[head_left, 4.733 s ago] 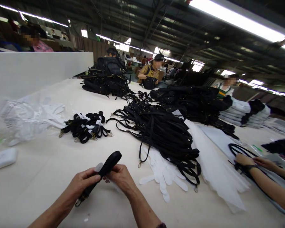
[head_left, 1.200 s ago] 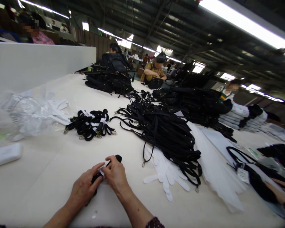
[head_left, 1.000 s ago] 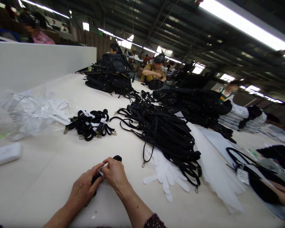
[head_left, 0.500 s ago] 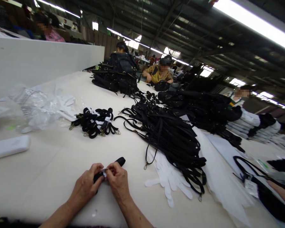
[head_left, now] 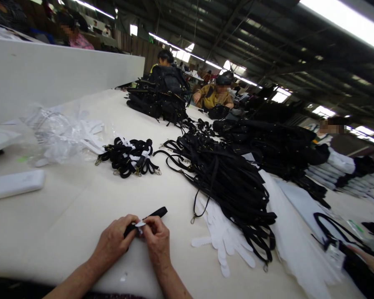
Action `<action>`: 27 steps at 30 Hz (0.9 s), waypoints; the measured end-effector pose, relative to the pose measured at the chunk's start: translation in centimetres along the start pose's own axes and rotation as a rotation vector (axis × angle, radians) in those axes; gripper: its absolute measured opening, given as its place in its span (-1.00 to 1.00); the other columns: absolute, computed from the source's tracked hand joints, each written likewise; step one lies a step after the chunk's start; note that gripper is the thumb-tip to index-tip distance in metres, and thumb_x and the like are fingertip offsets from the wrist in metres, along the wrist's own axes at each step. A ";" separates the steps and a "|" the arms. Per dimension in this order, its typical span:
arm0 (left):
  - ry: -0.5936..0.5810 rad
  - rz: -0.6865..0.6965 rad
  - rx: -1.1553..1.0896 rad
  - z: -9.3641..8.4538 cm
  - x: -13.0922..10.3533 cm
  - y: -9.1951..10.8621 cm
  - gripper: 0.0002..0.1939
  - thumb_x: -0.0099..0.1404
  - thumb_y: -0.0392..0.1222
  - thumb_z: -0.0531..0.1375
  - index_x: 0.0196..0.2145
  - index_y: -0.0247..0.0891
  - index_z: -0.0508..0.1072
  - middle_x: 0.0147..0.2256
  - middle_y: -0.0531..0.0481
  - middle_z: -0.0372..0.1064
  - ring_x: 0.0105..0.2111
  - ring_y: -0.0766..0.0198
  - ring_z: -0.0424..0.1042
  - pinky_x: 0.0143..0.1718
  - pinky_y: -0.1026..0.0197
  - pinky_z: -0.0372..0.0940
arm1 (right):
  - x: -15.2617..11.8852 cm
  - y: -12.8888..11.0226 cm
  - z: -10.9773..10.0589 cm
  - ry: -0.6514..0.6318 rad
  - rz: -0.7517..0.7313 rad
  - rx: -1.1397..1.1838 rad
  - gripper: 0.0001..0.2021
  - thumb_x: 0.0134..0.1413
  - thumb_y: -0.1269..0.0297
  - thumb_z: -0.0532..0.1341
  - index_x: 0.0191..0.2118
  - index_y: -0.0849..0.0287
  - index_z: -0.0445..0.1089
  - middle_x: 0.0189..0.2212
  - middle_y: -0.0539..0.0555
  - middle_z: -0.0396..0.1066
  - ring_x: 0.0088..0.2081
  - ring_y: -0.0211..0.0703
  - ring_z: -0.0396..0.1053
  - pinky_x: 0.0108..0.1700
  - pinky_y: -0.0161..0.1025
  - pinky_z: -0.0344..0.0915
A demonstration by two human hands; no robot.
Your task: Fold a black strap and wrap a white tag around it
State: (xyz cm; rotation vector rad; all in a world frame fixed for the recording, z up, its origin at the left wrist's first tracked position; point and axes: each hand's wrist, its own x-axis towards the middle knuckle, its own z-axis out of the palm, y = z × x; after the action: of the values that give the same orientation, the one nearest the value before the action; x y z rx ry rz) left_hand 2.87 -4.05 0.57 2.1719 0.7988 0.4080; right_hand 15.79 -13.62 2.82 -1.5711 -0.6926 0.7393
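Observation:
My left hand (head_left: 120,236) is closed on a folded black strap (head_left: 157,213), near the front of the table. A white paper strip (head_left: 140,224) is wrapped at the strap's middle, and my right hand (head_left: 157,238) pinches its end. One looped end of the strap sticks out beyond my right fingers; the rest is mostly hidden by my hands. Ahead lies a heap of bundled black straps (head_left: 127,155) with white bands and metal clasps. To the right sprawls a large pile of loose black straps (head_left: 227,178), over several white scallop-edged paper strips (head_left: 226,241).
Crumpled clear plastic (head_left: 56,135) and a white oblong object (head_left: 15,185) lie at left, before a pale partition (head_left: 65,70). Black bags (head_left: 162,91) are stacked at the back. Another person's hand (head_left: 366,257) is at the right edge near a black bag. A co-worker (head_left: 213,97) sits across.
My fingers have shifted slightly on the white strip, and more of its flat end shows between them. The whole view has swung a little to the left.

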 end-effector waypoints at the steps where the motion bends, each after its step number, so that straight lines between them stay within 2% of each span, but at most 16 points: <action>1: 0.000 0.005 -0.001 0.0 0.0 0.0 -0.84 0.37 -0.15 0.08 -0.10 -0.06 0.35 -0.14 0.06 0.47 -0.15 0.12 0.41 -0.07 0.01 0.24 | 0.0 0.0 0.0 0.003 0.007 0.010 -0.91 0.06 0.26 0.27 -0.34 0.16 0.44 -0.50 -0.06 0.43 -0.45 -0.25 0.40 -0.38 -0.34 0.33; 8: 0.033 0.065 0.015 0.4 -0.1 -0.4 -0.83 0.39 -0.15 0.07 -0.09 -0.07 0.37 -0.15 0.02 0.46 -0.15 0.10 0.40 -0.08 0.00 0.26 | 0.0 -0.4 0.1 -0.011 0.015 0.010 -0.91 0.07 0.25 0.27 -0.33 0.13 0.43 -0.49 -0.06 0.42 -0.44 -0.23 0.42 -0.37 -0.33 0.36; 13: 0.055 0.071 0.024 0.5 -0.2 -0.5 -0.83 0.40 -0.12 0.06 -0.09 -0.10 0.36 -0.14 -0.02 0.46 -0.14 0.07 0.40 -0.07 -0.03 0.27 | 0.1 -0.9 -0.1 -0.069 -0.047 -0.069 -0.86 0.12 0.24 0.24 -0.20 0.08 0.47 -0.39 -0.04 0.49 -0.38 -0.22 0.45 -0.29 -0.32 0.37; 19: 0.068 0.083 0.038 0.6 -0.2 -0.6 -0.82 0.38 -0.17 0.07 -0.10 -0.10 0.39 -0.16 -0.02 0.47 -0.16 0.08 0.42 -0.07 -0.01 0.29 | 0.2 -1.1 0.0 -0.075 -0.034 -0.079 -0.90 0.08 0.22 0.27 -0.34 0.12 0.42 -0.47 -0.06 0.44 -0.43 -0.25 0.42 -0.37 -0.35 0.33; 25: 0.064 0.090 0.052 0.4 -0.1 -0.5 -0.84 0.37 -0.16 0.08 -0.12 -0.10 0.40 -0.17 -0.03 0.48 -0.17 0.08 0.43 -0.09 0.01 0.30 | 0.2 -2.2 0.3 -0.020 -0.021 -0.202 -0.87 -0.03 0.25 0.33 -0.36 0.13 0.40 -0.51 -0.09 0.40 -0.48 -0.29 0.33 -0.44 -0.38 0.26; 27: 0.062 0.090 0.056 0.4 -0.2 -0.3 -0.85 0.37 -0.14 0.08 -0.14 -0.10 0.40 -0.18 -0.03 0.48 -0.19 0.08 0.42 -0.11 0.02 0.30 | 0.3 -2.7 0.4 -0.017 -0.027 -0.235 -0.86 0.00 0.21 0.32 -0.37 0.13 0.39 -0.51 -0.08 0.39 -0.48 -0.28 0.33 -0.44 -0.38 0.26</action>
State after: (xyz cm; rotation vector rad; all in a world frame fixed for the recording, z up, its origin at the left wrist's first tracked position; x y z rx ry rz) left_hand 2.79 -4.19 0.08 2.2627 0.7555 0.5063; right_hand 15.62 -12.84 5.42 -1.7662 -0.8351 0.6702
